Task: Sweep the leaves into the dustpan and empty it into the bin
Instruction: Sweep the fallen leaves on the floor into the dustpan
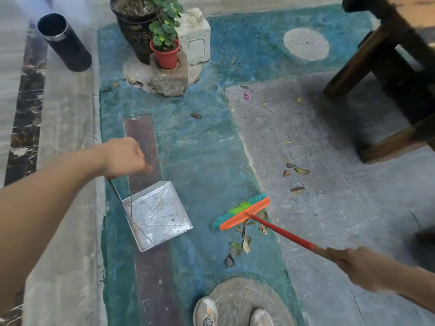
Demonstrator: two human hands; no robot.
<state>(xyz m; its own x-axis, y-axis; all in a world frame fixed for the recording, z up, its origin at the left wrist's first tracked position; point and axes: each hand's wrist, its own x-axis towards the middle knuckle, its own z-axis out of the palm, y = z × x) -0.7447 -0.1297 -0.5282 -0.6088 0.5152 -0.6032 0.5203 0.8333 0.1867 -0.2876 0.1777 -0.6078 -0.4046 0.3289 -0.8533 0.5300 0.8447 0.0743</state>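
Left hand (124, 158) curls round the handle of the dustpan (157, 215) — right of the dustpan, right hand (362, 267) grips the broom (244, 214) among leaves (246, 244).

The dustpan (156, 215) sits on the floor (329, 149), left of the middle. The left hand (124, 157) is just behind it and holds its thin handle. The broom (244, 214) has its head on the floor to the right of the dustpan, near but apart. The right hand (362, 264) grips the stick further right, closer to the person. Some leaves (244, 243) lie beside the broom head, on the person's side. The bin (64, 42) stands far back on the left. Right of it stands a big pot (134, 27), and a small pot (166, 55) sits on a stone (169, 78). 2 shoes (204, 311) stand nearest.
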